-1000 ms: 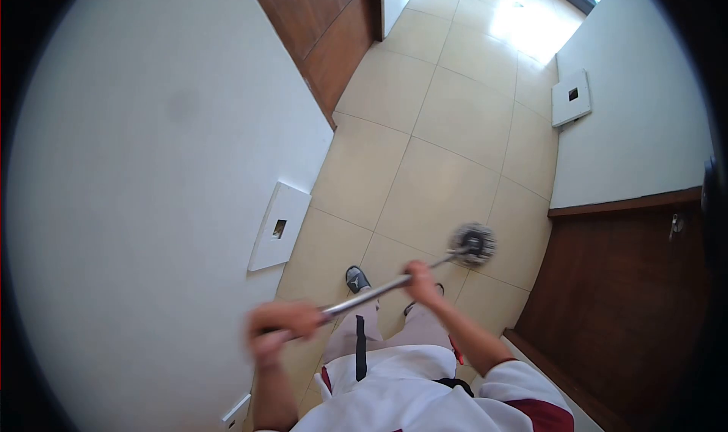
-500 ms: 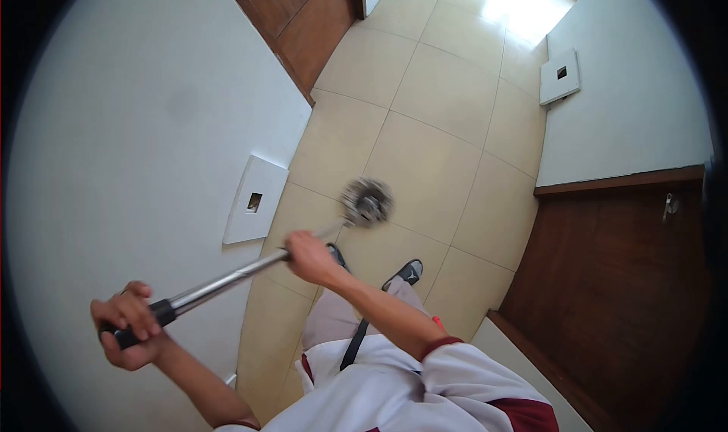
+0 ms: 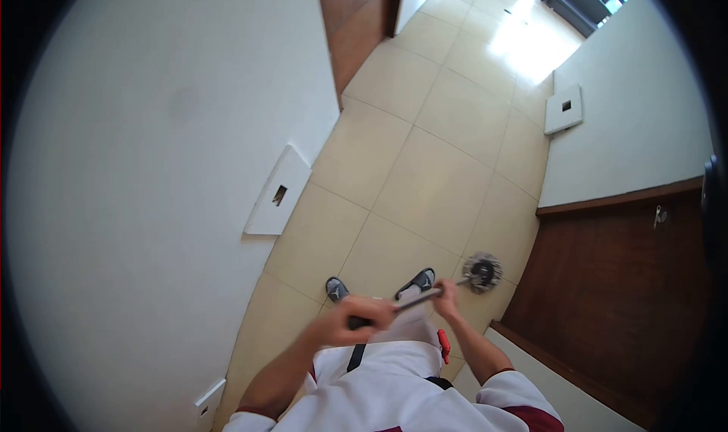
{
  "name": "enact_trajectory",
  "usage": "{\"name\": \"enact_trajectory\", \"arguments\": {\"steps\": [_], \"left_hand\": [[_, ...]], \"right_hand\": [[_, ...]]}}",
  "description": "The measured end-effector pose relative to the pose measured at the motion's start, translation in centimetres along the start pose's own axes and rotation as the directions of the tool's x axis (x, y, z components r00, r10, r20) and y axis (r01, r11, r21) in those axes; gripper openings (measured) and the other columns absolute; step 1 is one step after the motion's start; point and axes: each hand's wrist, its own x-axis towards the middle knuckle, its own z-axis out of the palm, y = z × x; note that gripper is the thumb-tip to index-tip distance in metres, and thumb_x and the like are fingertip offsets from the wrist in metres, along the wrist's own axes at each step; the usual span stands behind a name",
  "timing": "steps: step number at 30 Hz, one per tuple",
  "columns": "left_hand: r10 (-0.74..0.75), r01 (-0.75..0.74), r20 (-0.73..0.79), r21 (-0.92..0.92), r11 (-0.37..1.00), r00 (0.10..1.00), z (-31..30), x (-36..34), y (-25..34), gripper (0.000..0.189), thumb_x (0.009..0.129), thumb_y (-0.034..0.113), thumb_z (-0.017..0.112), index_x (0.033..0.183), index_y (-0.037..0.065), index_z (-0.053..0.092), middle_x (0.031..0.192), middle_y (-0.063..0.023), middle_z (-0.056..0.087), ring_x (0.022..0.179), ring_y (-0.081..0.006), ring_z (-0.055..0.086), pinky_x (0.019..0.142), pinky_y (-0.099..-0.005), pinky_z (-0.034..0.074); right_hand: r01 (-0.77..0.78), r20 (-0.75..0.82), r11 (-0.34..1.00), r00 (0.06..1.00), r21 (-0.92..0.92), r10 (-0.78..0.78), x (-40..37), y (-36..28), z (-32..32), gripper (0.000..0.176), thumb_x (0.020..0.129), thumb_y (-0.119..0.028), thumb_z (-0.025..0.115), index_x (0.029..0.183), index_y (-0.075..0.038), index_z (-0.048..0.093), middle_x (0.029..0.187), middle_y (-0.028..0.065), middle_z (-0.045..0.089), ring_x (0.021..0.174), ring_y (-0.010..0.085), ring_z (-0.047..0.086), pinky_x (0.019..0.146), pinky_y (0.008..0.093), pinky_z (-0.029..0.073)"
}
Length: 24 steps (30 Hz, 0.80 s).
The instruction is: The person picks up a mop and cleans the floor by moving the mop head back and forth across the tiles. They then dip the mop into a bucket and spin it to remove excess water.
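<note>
A mop (image 3: 415,302) runs slanting in front of my body, its round grey string head (image 3: 483,273) on the tiles at the right, near the brown door. My left hand (image 3: 356,318) is closed round the black grip at the upper end and is blurred by motion. Lower on the metal pole, close above the mop head, my right hand (image 3: 446,298) is wrapped round it. Both my feet, in dark slides (image 3: 416,283), stand on the floor just beyond my hands.
Beige floor tiles (image 3: 425,174) stretch ahead between white walls. A white wall panel (image 3: 279,193) juts out at the left, another panel (image 3: 564,110) at the right. A brown door (image 3: 599,303) stands at right, another brown door (image 3: 356,23) at upper left.
The mop head has swept right across the tiles, from the middle of the floor toward the right-hand door. Both hands have moved right with the pole, the left one coming in from the wall.
</note>
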Motion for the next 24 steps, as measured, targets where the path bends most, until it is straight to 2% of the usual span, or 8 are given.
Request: {"name": "enact_trajectory", "arguments": {"steps": [2, 4, 6, 8, 12, 18, 22, 24], "left_hand": [[0.048, -0.044, -0.236, 0.022, 0.999, 0.971, -3.7, -6.5, 7.8, 0.014, 0.069, 0.007, 0.052, 0.072, -0.005, 0.058, 0.069, -0.0107, 0.057, 0.065, -0.0217, 0.053, 0.081, -0.0451, 0.048], [0.331, -0.206, -0.448, 0.304, 0.930, 0.830, -5.3, -12.8, 15.0, 0.021, 0.073, 0.014, 0.049, 0.062, -0.002, 0.056, 0.053, -0.0111, 0.053, 0.049, -0.0210, 0.052, 0.061, -0.0400, 0.050], [0.611, -0.347, -0.522, 0.519, 0.781, 0.595, -4.8, -16.8, 19.5, 0.032, 0.084, 0.027, 0.050, 0.059, 0.007, 0.046, 0.048, -0.0048, 0.049, 0.045, -0.0148, 0.050, 0.060, -0.0343, 0.047], [0.711, -0.214, -0.516, 0.716, 0.664, 0.478, -4.8, -19.4, 21.1, 0.031, 0.087, 0.034, 0.048, 0.067, 0.009, 0.045, 0.051, -0.0017, 0.043, 0.046, -0.0140, 0.043, 0.062, -0.0335, 0.042], [0.751, -0.136, -0.615, 0.744, 0.654, 0.241, -6.4, -22.5, 19.0, 0.028, 0.088, 0.036, 0.044, 0.075, 0.011, 0.043, 0.055, -0.0028, 0.040, 0.048, -0.0137, 0.039, 0.065, -0.0347, 0.039], [0.678, -0.379, -0.497, 0.576, 0.725, 0.542, -2.1, -16.7, 16.7, 0.031, 0.087, 0.038, 0.046, 0.073, 0.010, 0.045, 0.052, -0.0012, 0.043, 0.045, -0.0134, 0.042, 0.059, -0.0323, 0.042], [0.561, -0.523, -0.169, 0.225, 0.822, 0.810, 8.7, -8.2, 7.5, 0.037, 0.079, 0.037, 0.057, 0.058, 0.007, 0.050, 0.055, -0.0053, 0.055, 0.046, -0.0189, 0.056, 0.048, -0.0366, 0.049], [0.488, -0.469, -0.086, 0.178, 0.865, 0.869, 15.7, -5.9, 2.1, 0.023, 0.067, 0.024, 0.059, 0.062, 0.008, 0.042, 0.058, -0.0049, 0.044, 0.048, -0.0229, 0.047, 0.046, -0.0348, 0.037]], "right_hand": [[-0.001, 0.146, 0.982, 0.989, 0.186, -0.027, 1.2, -9.2, 6.9, 0.032, 0.059, 0.001, 0.075, 0.085, -0.007, 0.060, 0.091, 0.0129, 0.058, 0.094, 0.0338, 0.054, 0.081, 0.0424, 0.044], [0.258, 0.241, 0.918, 0.911, 0.301, -0.335, 2.6, -23.4, 10.2, 0.026, 0.063, -0.001, 0.073, 0.084, -0.005, 0.059, 0.087, 0.0146, 0.058, 0.091, 0.0358, 0.055, 0.079, 0.0438, 0.044], [0.290, 0.470, 0.866, 0.747, 0.407, -0.471, 4.2, -32.0, 17.0, 0.033, 0.061, -0.005, 0.075, 0.089, -0.005, 0.058, 0.091, 0.0140, 0.058, 0.094, 0.0354, 0.054, 0.079, 0.0438, 0.045], [0.415, 0.483, 0.772, 0.609, 0.481, -0.629, 6.1, -37.7, 22.3, 0.025, 0.065, -0.007, 0.070, 0.087, -0.005, 0.058, 0.092, 0.0142, 0.057, 0.095, 0.0344, 0.053, 0.081, 0.0434, 0.044], [0.414, 0.377, 0.747, 0.674, 0.520, -0.636, 7.0, -40.3, 25.7, 0.026, 0.068, -0.007, 0.067, 0.091, -0.006, 0.055, 0.093, 0.0153, 0.056, 0.095, 0.0346, 0.053, 0.081, 0.0430, 0.043], [0.367, 0.229, 0.843, 0.849, 0.393, -0.477, 0.4, -29.6, 13.0, 0.035, 0.066, -0.005, 0.072, 0.094, -0.005, 0.050, 0.091, 0.0157, 0.054, 0.092, 0.0361, 0.051, 0.077, 0.0429, 0.043], [0.056, 0.046, 0.971, 0.997, 0.232, -0.068, -8.7, -13.6, 1.9, 0.041, 0.061, 0.008, 0.069, 0.096, -0.005, 0.050, 0.093, 0.0120, 0.049, 0.092, 0.0300, 0.048, 0.077, 0.0374, 0.044], [0.115, -0.140, 0.979, 0.986, 0.169, -0.092, -12.0, -3.4, -1.4, 0.039, 0.059, 0.011, 0.062, 0.093, -0.003, 0.051, 0.094, 0.0124, 0.050, 0.091, 0.0296, 0.048, 0.076, 0.0373, 0.045]]}}
